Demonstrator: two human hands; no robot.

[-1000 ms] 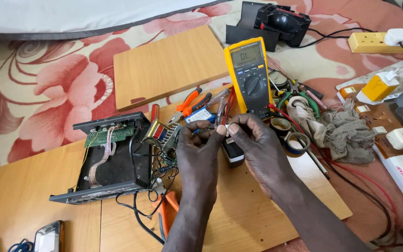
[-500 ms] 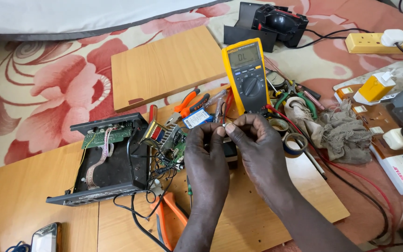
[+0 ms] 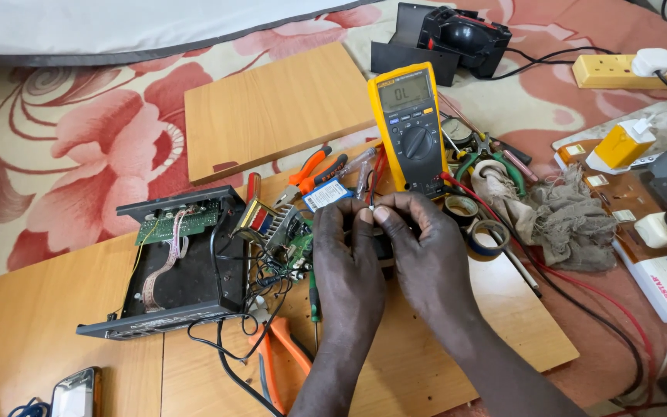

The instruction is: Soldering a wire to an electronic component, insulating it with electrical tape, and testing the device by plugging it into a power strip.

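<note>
Wood board (image 3: 441, 363) – probe tips (image 3: 370, 207) btwn fingertips (image 3: 380, 216)

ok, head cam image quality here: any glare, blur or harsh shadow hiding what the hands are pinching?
Head view: soft, even light with weak shadows; the yellow multimeter is sharp and free of glare. The left hand and right hand are in focus, but their fingertips cover the small part, so it is too hidden to identify. The edges show mild wide-angle bending.
</note>
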